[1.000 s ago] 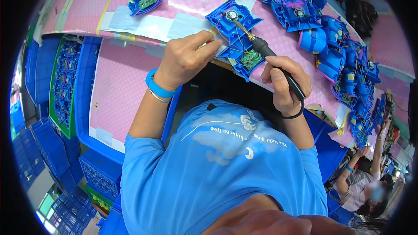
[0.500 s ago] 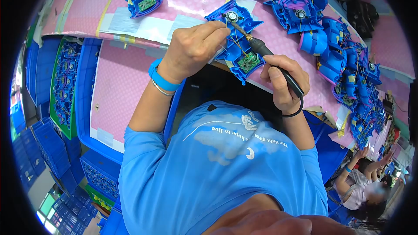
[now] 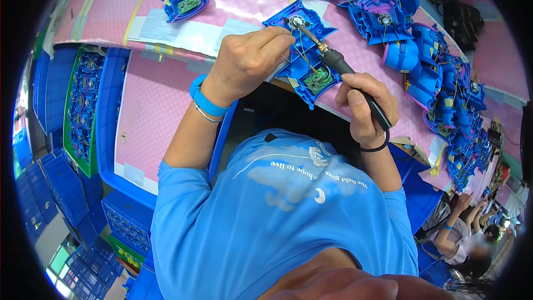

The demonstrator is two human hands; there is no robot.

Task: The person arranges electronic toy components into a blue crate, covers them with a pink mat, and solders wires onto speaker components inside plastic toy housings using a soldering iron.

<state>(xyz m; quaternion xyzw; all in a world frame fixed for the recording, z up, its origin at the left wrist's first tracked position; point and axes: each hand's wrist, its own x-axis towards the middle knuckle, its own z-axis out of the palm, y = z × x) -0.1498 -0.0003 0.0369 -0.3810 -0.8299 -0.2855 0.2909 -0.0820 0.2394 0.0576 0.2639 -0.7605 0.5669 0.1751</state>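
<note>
My right hand (image 3: pixel 366 108) is wrapped round the black handle of a soldering iron (image 3: pixel 336 60). The iron's metal tip is over a small round speaker (image 3: pixel 297 22) set in an open blue plastic housing (image 3: pixel 312 21). Lower in that housing lies a green circuit board (image 3: pixel 318 79), joined by thin wires. My left hand (image 3: pixel 252 58) is closed in a pinch at the housing's left side, near the speaker. Whatever its fingertips hold is too small to make out.
More blue housings with boards (image 3: pixel 380 16) lie at the back right, and others pile up along the right (image 3: pixel 444 86). Two stand at back left (image 3: pixel 186 3). A blue tray (image 3: pixel 108 133) is at my left. Another person (image 3: pixel 461 239) sits at lower right.
The soldering iron's tip has shifted slightly upward over the speaker, and my right hand has moved a little to the right. My left hand stays in place. The other person's arms have moved.
</note>
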